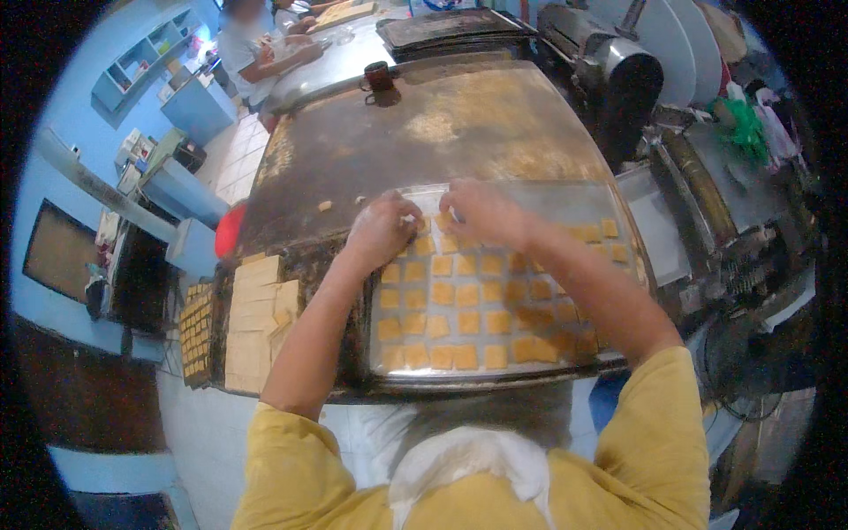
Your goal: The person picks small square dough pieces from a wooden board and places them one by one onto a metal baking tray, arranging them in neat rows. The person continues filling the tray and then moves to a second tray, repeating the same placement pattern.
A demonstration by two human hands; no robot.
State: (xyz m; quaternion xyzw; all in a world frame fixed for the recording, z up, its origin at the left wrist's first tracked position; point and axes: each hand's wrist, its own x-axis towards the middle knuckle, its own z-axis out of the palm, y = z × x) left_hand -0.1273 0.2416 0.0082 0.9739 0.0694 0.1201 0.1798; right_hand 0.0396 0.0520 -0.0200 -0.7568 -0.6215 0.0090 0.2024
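Observation:
Small flat dough squares [467,293] lie in rows on a metal baking tray [530,192] in front of me. My left hand [386,226] is over the tray's far left part, its fingertips bent down at a dough square; whether they grip it is hidden. Close by on the right, my right hand [487,215] has its thumb and fingers pinched at another square [442,222] in the far row. My right forearm crosses above the tray and covers some squares. Left of the tray is a stack of pale dough strips [253,324].
A brown mug [379,77] stands toward the far end of the worktable [351,142]. A second tray of squares [197,334] is low at left. Machinery with a roller [699,185] lines the right side. Dark trays [450,32] and a person [255,63] are beyond the table.

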